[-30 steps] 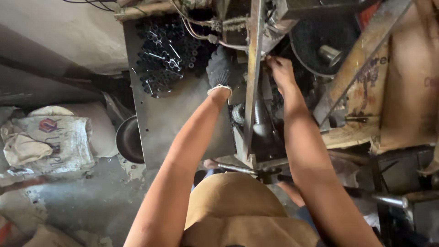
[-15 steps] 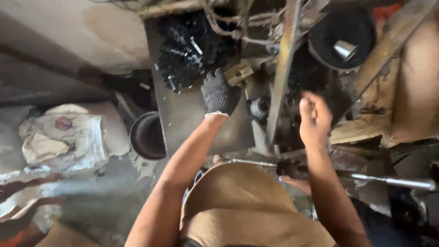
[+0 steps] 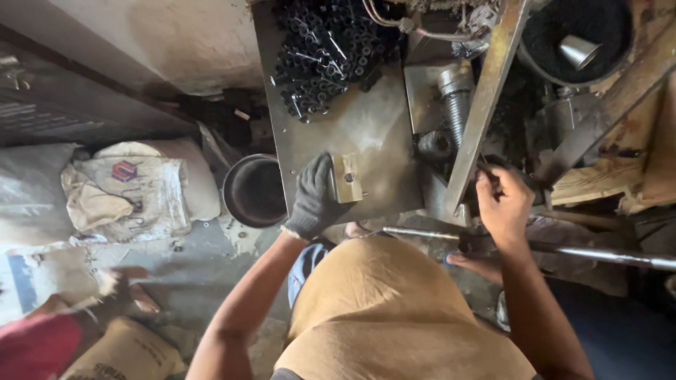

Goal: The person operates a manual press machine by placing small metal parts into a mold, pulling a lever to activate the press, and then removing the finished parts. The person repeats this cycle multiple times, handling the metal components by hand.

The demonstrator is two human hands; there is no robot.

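At nine o'clock I see pale woven sacks (image 3: 134,190) slumped on the floor, and beside them a round dark metal pan (image 3: 255,190) sits under the edge of the grey steel table (image 3: 352,134). My gloved left hand (image 3: 313,197) lies at the table's near rim, fingers curled around a small tan rectangular block with a hole (image 3: 347,177); so near the edge, it could slip off into the pan. At twelve o'clock, loose black bolts (image 3: 327,53) could roll. My bare right hand (image 3: 503,200) grips something dark beside the slanted steel bar (image 3: 486,98), where unprotected fingers risk pinching.
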